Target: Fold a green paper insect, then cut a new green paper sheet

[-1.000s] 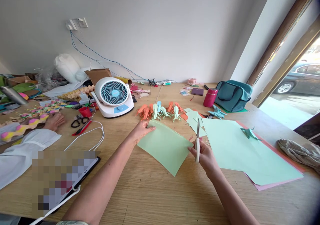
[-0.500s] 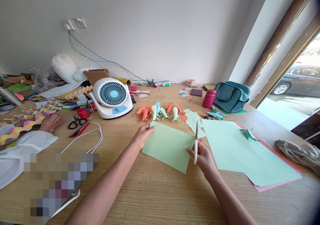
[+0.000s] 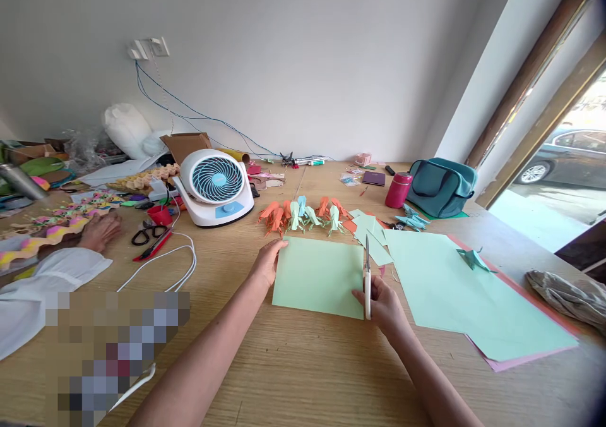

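A light green paper sheet (image 3: 318, 276) lies square on the wooden table (image 3: 303, 364) in front of me. My left hand (image 3: 267, 261) grips its upper left edge, fingers closed on the paper. My right hand (image 3: 384, 305) is wrapped round the white handles of a pair of scissors (image 3: 367, 275), blades pointing away from me along the sheet's right edge. A row of orange, green and blue folded paper figures (image 3: 305, 214) stands just beyond the sheet.
Large mint sheets over a pink one (image 3: 468, 294) lie to the right. A white and blue fan (image 3: 215, 184), a red bottle (image 3: 398, 189) and a teal bag (image 3: 440, 184) stand further back. Another person's hand (image 3: 99, 230) and white sleeve rest at left, near black scissors (image 3: 149, 233).
The green sheet has been turned from a diamond position to lie square on the table. Both hands moved with it, the scissors staying at its right edge.
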Motion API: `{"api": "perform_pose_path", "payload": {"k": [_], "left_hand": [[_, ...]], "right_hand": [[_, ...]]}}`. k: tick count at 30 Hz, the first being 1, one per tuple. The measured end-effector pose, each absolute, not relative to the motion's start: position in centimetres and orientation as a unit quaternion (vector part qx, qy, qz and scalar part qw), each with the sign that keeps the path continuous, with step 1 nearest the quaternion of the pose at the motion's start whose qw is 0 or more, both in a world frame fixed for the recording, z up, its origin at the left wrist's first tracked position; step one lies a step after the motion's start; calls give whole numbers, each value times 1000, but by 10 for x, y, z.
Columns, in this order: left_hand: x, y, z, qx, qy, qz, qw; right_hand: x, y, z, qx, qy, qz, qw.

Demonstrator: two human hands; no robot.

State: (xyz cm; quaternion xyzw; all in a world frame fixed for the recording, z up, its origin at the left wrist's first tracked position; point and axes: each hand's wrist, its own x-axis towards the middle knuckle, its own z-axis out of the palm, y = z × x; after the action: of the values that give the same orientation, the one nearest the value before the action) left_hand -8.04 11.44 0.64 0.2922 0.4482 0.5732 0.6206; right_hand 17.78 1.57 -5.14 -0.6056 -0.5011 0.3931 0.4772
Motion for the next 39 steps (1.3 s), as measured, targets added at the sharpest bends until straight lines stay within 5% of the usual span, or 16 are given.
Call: {"api": "perform_pose_path", "payload": {"k": [20, 39], "left_hand": [[-124, 141, 21, 260, 469, 742, 403], [-114, 133, 30, 311, 493, 711, 393]], "right_hand": [[210, 19, -42, -709, -505, 265, 415], [280, 8, -11, -866, -326, -6, 379]]}}
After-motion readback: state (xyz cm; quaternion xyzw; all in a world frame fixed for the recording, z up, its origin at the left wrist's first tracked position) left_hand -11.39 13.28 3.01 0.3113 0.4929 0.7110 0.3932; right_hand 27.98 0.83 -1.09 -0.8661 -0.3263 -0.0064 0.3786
